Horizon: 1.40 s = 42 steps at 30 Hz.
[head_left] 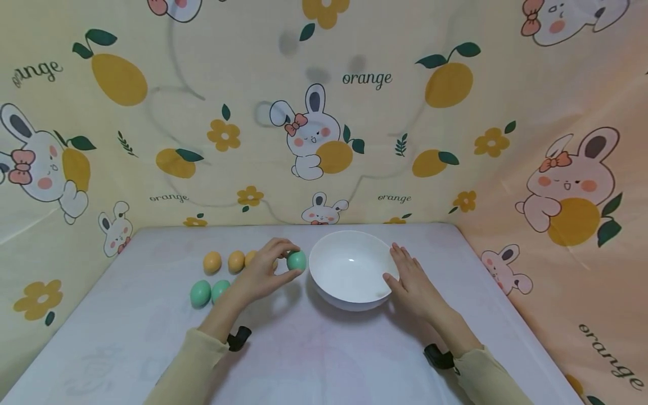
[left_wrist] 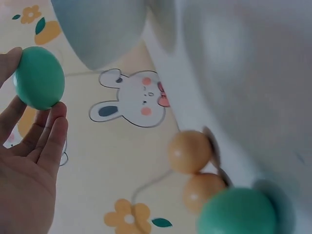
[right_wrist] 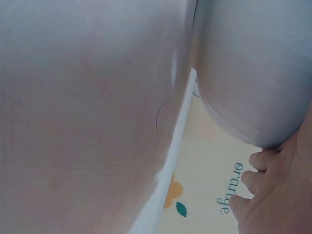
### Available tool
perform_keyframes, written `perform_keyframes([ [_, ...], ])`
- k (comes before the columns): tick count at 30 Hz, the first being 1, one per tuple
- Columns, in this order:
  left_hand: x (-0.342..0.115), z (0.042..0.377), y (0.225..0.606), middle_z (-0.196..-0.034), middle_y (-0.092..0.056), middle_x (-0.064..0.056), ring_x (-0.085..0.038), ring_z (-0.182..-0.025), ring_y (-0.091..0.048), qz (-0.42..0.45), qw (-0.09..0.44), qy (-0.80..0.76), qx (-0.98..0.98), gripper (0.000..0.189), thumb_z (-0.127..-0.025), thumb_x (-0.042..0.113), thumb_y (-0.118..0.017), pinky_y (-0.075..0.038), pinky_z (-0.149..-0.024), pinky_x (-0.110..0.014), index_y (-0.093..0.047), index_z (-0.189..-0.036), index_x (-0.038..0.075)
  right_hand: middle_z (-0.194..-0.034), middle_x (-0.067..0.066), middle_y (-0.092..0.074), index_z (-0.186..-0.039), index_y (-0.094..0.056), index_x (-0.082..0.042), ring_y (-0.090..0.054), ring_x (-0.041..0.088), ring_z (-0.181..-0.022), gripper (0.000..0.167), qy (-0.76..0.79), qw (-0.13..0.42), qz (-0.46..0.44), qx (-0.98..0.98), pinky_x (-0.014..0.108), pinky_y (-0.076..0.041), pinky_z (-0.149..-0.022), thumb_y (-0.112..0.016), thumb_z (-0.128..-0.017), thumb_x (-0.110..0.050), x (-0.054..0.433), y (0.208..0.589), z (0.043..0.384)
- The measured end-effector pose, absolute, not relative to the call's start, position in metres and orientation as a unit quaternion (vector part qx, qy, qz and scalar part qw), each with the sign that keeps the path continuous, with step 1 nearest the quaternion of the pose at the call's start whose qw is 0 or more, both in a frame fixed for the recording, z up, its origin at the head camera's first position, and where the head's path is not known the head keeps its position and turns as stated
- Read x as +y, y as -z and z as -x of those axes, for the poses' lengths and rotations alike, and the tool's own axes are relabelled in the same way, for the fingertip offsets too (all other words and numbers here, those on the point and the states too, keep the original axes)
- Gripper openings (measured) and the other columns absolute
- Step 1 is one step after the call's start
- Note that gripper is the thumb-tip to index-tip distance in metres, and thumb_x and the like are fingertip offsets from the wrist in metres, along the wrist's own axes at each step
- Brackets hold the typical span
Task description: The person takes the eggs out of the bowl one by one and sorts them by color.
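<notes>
My left hand (head_left: 262, 275) pinches a green egg (head_left: 296, 260) between thumb and fingertips, just left of the white bowl (head_left: 349, 304). In the left wrist view the held egg (left_wrist: 40, 78) is clear of the table, its long side upright between the fingers. My right hand (head_left: 415, 284) rests against the bowl's right side, fingers fairly straight and spread, with the thumb at the rim. The bowl stands upright, and no egg shows on its visible inside. In the right wrist view the fingers (right_wrist: 263, 161) are right at the bowl's wall (right_wrist: 258, 87).
Several orange-yellow eggs (head_left: 212, 262) lie in a row at the back left, partly behind my left hand. Two green eggs (head_left: 200, 293) lie in front of them, one partly hidden by the wrist. A printed cloth (head_left: 374, 124) hangs behind the white table (head_left: 314, 360).
</notes>
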<state>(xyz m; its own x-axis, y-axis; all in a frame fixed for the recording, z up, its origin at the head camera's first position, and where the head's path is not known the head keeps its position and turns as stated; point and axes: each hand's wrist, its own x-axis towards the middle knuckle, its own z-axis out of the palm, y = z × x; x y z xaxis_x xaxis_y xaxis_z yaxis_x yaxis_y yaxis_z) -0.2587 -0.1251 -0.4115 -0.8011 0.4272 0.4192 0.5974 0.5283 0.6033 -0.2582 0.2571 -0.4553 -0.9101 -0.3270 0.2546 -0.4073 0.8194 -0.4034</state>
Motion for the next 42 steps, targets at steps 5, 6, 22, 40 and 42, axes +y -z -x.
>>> perform_keyframes([
  [5, -0.137, 0.255, 0.416, -0.136, -0.056, -0.008, -0.025, -0.114, -0.062, 0.283, 0.084, 0.373, -0.879, 0.045, -0.092, 0.019, -0.082, -0.055, -0.101, -0.049, -0.064, -0.131, 0.008, -0.171, 0.020, -0.017, -0.162, -0.021, 0.005, -0.013, 0.045, -0.157, 0.075, -0.230, 0.083, -0.190, -0.951, 0.065, -0.014, -0.124, -0.046, -0.110, -0.042, 0.257, 0.455, 0.258],
  [6, -0.139, 0.255, 0.417, -0.136, -0.056, -0.009, -0.026, -0.115, -0.062, 0.283, 0.078, 0.370, -0.881, 0.045, -0.092, 0.019, -0.082, -0.055, -0.102, -0.049, -0.064, -0.131, 0.008, -0.171, 0.020, -0.017, -0.162, -0.020, 0.004, -0.013, 0.044, -0.157, 0.075, -0.230, 0.082, -0.189, -0.951, 0.065, -0.013, -0.124, -0.046, -0.110, -0.043, 0.257, 0.455, 0.258],
  [22, -0.171, 0.253, 0.429, -0.126, -0.061, -0.008, -0.024, -0.115, -0.061, 0.275, 0.047, 0.254, -0.926, 0.042, -0.088, 0.019, -0.085, -0.055, -0.101, -0.046, -0.070, -0.126, 0.009, -0.172, 0.019, -0.016, -0.163, -0.020, 0.003, -0.012, 0.043, -0.158, 0.075, -0.230, 0.081, -0.187, -0.952, 0.065, -0.014, -0.124, -0.046, -0.110, -0.042, 0.255, 0.455, 0.259],
  [40, -0.193, 0.258, 0.447, -0.123, -0.065, -0.006, -0.019, -0.106, -0.063, 0.279, 0.026, 0.191, -0.941, 0.043, -0.086, 0.024, -0.087, -0.057, -0.092, -0.041, -0.072, -0.123, 0.010, -0.172, 0.019, -0.015, -0.163, -0.019, 0.003, -0.010, 0.041, -0.158, 0.076, -0.231, 0.078, -0.185, -0.952, 0.064, -0.013, -0.125, -0.046, -0.110, -0.043, 0.256, 0.456, 0.259],
  [42, -0.193, 0.258, 0.448, -0.122, -0.065, -0.006, -0.019, -0.105, -0.062, 0.279, 0.026, 0.191, -0.941, 0.043, -0.086, 0.024, -0.087, -0.057, -0.092, -0.041, -0.072, -0.123, 0.010, -0.172, 0.019, -0.015, -0.163, -0.019, 0.003, -0.010, 0.041, -0.158, 0.076, -0.232, 0.077, -0.184, -0.952, 0.065, -0.013, -0.124, -0.046, -0.110, -0.043, 0.256, 0.456, 0.259],
])
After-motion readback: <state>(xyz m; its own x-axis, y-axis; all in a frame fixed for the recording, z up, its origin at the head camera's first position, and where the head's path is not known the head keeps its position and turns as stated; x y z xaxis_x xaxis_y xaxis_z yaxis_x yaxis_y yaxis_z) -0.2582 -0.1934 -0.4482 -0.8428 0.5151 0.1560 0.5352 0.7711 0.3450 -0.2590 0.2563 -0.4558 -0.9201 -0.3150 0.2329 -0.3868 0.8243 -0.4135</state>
